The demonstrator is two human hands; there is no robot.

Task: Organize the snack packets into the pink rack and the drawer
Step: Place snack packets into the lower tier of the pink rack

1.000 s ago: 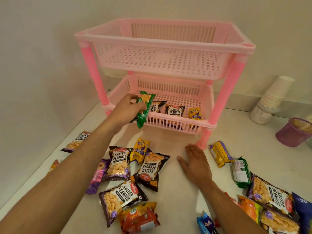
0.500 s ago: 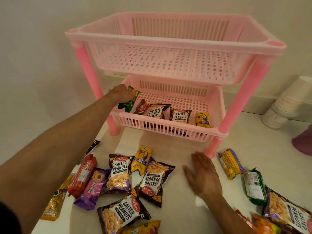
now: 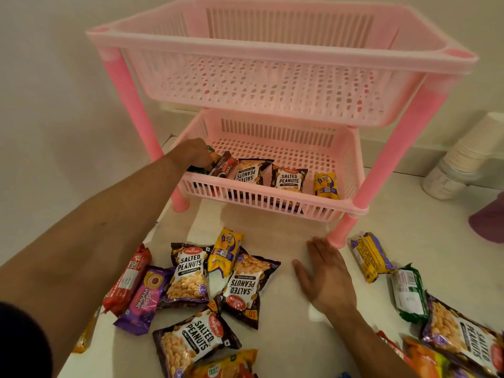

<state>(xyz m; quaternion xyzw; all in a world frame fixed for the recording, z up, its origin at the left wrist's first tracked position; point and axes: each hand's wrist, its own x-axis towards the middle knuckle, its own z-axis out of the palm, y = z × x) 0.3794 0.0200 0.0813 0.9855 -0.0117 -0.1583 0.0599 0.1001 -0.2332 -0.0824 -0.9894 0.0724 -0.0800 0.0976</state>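
A two-tier pink rack (image 3: 275, 50) stands against the wall. My left hand (image 3: 192, 154) reaches into the left end of its lower tray (image 3: 261, 199) and holds a green snack packet (image 3: 211, 156), mostly hidden under the hand. Beside it in the tray stand a brown packet (image 3: 226, 166), two salted peanuts packets (image 3: 289, 180) and a small yellow packet (image 3: 324, 185). The upper tray holds nothing I can see. My right hand (image 3: 326, 279) rests flat and open on the white counter in front of the rack's right leg.
Several loose packets lie on the counter: salted peanuts (image 3: 188, 276), a yellow biscuit pack (image 3: 225, 251), a purple pack (image 3: 146, 298) and a red pack (image 3: 128, 276) at left; yellow (image 3: 371, 256), green (image 3: 409, 293) and peanut packets (image 3: 463, 336) at right. Stacked paper cups (image 3: 463, 159) and a purple tub (image 3: 488, 222) stand far right.
My left hand has carried the green packet from in front of the rack down into the left end of the lower tray. The camera has moved closer. My right hand stays flat.
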